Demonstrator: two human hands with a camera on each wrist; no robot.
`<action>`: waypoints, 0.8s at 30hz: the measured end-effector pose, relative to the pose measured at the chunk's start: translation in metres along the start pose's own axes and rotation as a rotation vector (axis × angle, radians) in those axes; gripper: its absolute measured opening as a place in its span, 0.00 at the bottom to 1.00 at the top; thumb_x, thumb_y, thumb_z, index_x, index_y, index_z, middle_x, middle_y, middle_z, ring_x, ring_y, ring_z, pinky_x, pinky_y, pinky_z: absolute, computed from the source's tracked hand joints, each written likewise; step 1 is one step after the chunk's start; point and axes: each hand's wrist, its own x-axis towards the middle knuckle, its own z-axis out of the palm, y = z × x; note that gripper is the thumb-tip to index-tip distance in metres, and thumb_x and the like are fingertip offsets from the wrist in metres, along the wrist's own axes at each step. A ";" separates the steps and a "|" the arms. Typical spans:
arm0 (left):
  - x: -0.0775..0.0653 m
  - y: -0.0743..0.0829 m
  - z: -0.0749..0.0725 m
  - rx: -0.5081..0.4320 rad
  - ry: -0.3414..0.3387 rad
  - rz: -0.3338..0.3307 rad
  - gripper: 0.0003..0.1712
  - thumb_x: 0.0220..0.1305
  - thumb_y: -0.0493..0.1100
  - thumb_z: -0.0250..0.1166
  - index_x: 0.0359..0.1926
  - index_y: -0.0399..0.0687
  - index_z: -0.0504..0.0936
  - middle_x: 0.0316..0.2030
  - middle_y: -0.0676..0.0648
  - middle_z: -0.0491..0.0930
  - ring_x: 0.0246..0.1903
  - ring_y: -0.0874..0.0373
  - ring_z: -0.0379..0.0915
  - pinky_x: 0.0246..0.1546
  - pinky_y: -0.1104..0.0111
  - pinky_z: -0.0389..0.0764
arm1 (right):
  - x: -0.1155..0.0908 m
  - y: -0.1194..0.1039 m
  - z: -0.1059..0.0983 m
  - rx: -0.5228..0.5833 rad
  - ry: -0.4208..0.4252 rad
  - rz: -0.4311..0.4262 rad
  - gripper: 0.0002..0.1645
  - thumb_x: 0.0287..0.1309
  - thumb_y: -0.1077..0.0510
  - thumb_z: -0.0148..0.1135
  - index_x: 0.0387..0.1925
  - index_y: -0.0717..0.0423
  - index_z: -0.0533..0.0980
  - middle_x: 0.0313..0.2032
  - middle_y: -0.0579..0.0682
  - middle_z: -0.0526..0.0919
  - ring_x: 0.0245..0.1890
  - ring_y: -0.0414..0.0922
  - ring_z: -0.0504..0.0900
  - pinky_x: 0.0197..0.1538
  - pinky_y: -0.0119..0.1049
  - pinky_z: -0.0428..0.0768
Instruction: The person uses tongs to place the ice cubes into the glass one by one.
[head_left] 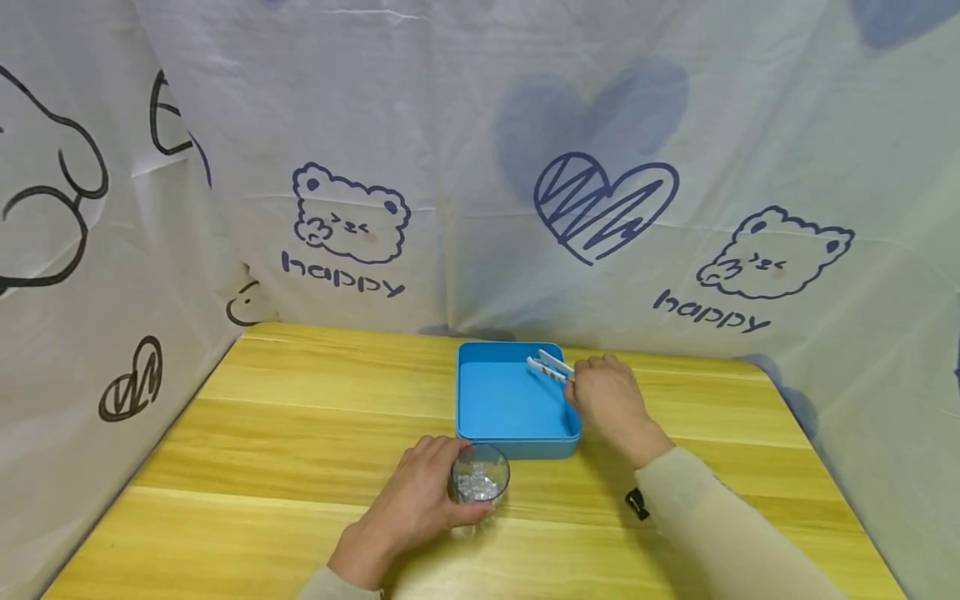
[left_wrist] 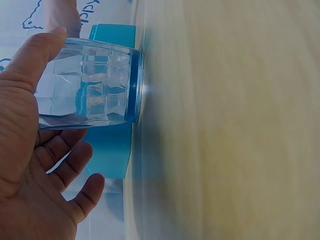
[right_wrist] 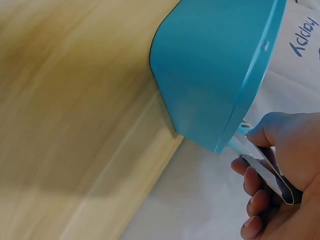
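My left hand [head_left: 420, 492] holds a clear drinking glass [head_left: 501, 473], thumb on the near side and fingers at the far side. Inside the glass are several clear, ice-like cubes [left_wrist: 102, 82]. The glass stands upright on the table, just in front of a square blue box [head_left: 517, 448]. My right hand [head_left: 606, 400] grips a pair of tongs [head_left: 557, 362] over the box's right wall. Their white tips point left above the box's inside and stand apart. In the right wrist view, the tongs' bent metal end [right_wrist: 280, 187] lies between thumb and fingers.
The box sits near the back edge of the wooden table [head_left: 300, 400]. A white cloth [head_left: 465, 167] with bear and heart drawings hangs behind and at the sides. A small black buckle [head_left: 637, 504] shows beside the right sleeve.
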 end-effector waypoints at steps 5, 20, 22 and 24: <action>0.000 0.000 0.000 -0.005 -0.002 -0.003 0.50 0.50 0.67 0.81 0.67 0.46 0.77 0.57 0.49 0.81 0.57 0.54 0.73 0.67 0.50 0.73 | 0.003 -0.002 0.002 -0.057 -0.014 -0.017 0.15 0.67 0.55 0.66 0.28 0.61 0.79 0.25 0.54 0.80 0.31 0.52 0.74 0.38 0.44 0.77; 0.000 0.000 0.001 0.003 0.010 0.008 0.50 0.49 0.67 0.82 0.66 0.46 0.77 0.56 0.50 0.82 0.57 0.54 0.73 0.66 0.51 0.74 | 0.005 -0.006 0.005 -0.096 -0.009 -0.027 0.15 0.66 0.55 0.66 0.29 0.62 0.79 0.27 0.55 0.80 0.33 0.53 0.75 0.37 0.44 0.76; 0.000 0.000 0.001 0.004 0.011 0.008 0.49 0.49 0.67 0.82 0.66 0.46 0.77 0.56 0.50 0.82 0.57 0.54 0.73 0.66 0.51 0.74 | 0.006 -0.007 0.004 -0.092 -0.012 -0.033 0.15 0.66 0.55 0.66 0.29 0.63 0.80 0.27 0.55 0.81 0.33 0.53 0.75 0.37 0.44 0.76; 0.000 0.000 0.001 0.002 0.013 0.009 0.49 0.49 0.67 0.82 0.66 0.46 0.77 0.56 0.50 0.82 0.56 0.54 0.73 0.65 0.51 0.74 | 0.006 -0.008 0.002 -0.084 -0.020 -0.038 0.15 0.66 0.54 0.66 0.29 0.62 0.80 0.26 0.54 0.80 0.32 0.52 0.75 0.37 0.44 0.76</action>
